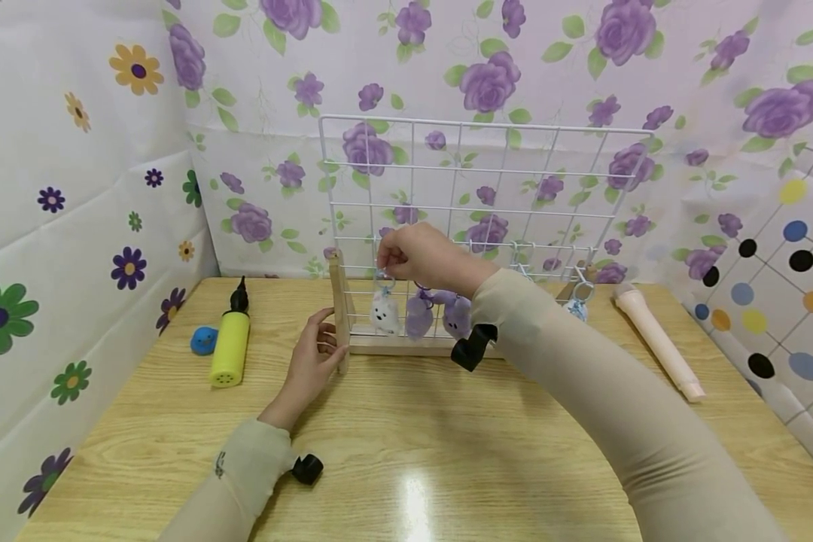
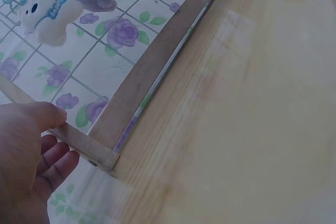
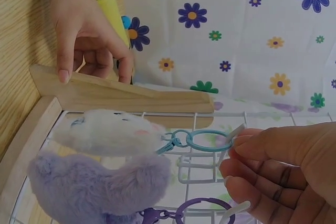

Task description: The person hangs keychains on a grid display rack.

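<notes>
My right hand is at the lower part of a white wire grid rack. Its thumb and fingertips pinch the blue ring of a white plush keychain, beside a white hook tip. The white plush hangs below the hand. Next to it hang a purple plush keychain and another purple one, partly behind the right wrist. My left hand grips the rack's left wooden side piece, thumb on the near side, as the left wrist view shows.
On the left lie a yellow hand pump with a black nozzle and a small blue toy. A pale pink microphone-shaped stick lies at the right. Another keychain hangs at the rack's right end. Flowered cloths surround the wooden table.
</notes>
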Action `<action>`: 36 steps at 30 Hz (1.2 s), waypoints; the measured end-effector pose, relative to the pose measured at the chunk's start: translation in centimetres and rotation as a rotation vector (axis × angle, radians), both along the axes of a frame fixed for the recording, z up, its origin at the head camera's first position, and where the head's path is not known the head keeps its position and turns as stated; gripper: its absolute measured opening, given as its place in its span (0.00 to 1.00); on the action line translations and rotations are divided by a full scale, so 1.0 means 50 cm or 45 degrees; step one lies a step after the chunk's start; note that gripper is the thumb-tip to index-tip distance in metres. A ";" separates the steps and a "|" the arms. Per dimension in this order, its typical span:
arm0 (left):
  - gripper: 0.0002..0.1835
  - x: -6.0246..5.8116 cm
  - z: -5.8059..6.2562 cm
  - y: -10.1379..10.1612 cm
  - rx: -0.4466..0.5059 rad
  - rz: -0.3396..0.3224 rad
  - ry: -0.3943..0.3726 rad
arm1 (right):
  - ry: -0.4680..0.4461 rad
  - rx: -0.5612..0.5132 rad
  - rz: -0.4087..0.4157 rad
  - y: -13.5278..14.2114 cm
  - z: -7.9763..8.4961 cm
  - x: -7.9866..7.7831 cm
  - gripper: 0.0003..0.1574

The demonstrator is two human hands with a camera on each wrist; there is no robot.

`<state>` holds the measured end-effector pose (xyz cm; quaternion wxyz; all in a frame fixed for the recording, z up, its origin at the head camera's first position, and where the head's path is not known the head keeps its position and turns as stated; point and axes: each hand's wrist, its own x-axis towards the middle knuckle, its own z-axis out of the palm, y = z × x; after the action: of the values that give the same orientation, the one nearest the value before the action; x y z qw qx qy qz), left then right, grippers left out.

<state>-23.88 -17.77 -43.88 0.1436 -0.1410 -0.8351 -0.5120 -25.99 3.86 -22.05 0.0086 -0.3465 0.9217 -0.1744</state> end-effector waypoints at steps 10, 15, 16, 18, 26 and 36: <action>0.37 0.000 0.004 0.007 -0.021 0.001 0.015 | -0.010 -0.081 -0.006 0.018 0.011 0.017 0.06; 0.37 0.001 0.004 0.007 -0.051 0.021 0.022 | 0.013 -0.125 0.010 0.029 0.015 0.028 0.06; 0.37 0.002 0.004 0.007 -0.055 0.025 0.028 | 0.023 -0.130 0.013 0.031 0.016 0.030 0.06; 0.37 0.004 0.004 0.006 -0.059 0.033 0.036 | 0.027 -0.144 0.019 0.036 0.018 0.035 0.06; 0.37 0.009 0.011 0.005 -0.043 0.058 0.080 | 0.050 -0.202 0.008 0.065 0.026 0.064 0.08; 0.34 0.024 0.030 0.022 -0.049 0.158 0.251 | 0.140 -0.245 0.012 0.118 0.010 0.101 0.07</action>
<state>-22.67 -16.69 -42.39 0.2538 -0.1413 -0.8338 -0.4694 -20.94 9.75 -21.56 -0.0744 -0.3590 0.8981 -0.2428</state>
